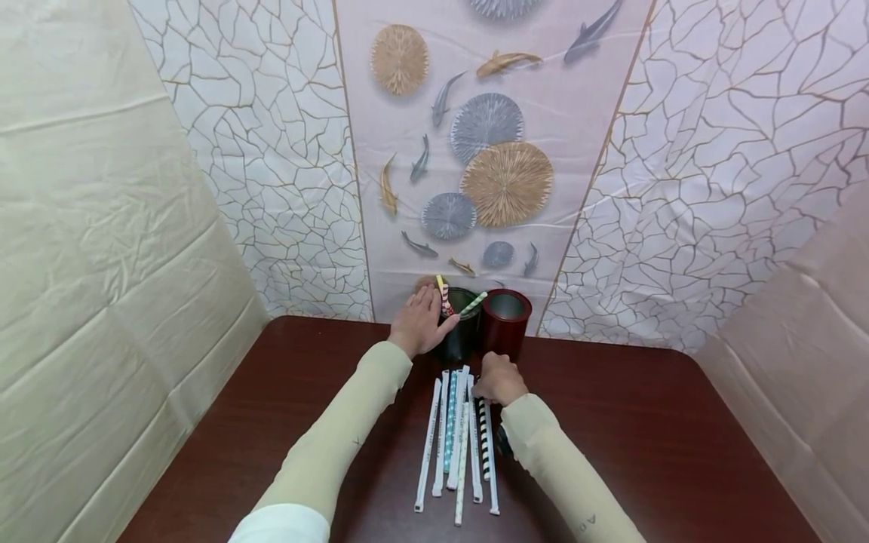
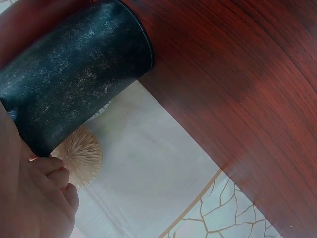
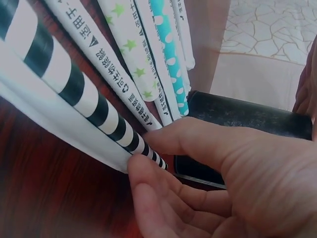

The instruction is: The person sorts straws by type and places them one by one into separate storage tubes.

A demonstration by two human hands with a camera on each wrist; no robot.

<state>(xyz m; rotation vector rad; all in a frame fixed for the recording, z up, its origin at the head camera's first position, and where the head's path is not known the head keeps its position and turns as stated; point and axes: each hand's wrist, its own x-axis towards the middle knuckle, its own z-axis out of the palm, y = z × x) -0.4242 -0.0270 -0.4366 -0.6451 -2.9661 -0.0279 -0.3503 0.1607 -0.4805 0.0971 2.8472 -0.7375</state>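
My left hand grips the left side of a black cylindrical cup near its rim, fingers curled at its mouth in the left wrist view. Out of that cup stick a yellow straw, a red-and-white straw and a green-striped straw. Nearer me, my right hand pinches the far end of a black-and-white striped straw between thumb and index finger. The striped straw lies among several straws on the table, just left of a white-wrapped straw.
A dark red cup stands right of the black one, against the patterned backdrop. Left of the striped straw lie a green-star straw, a teal dotted straw and several white-wrapped ones on the dark red wooden table.
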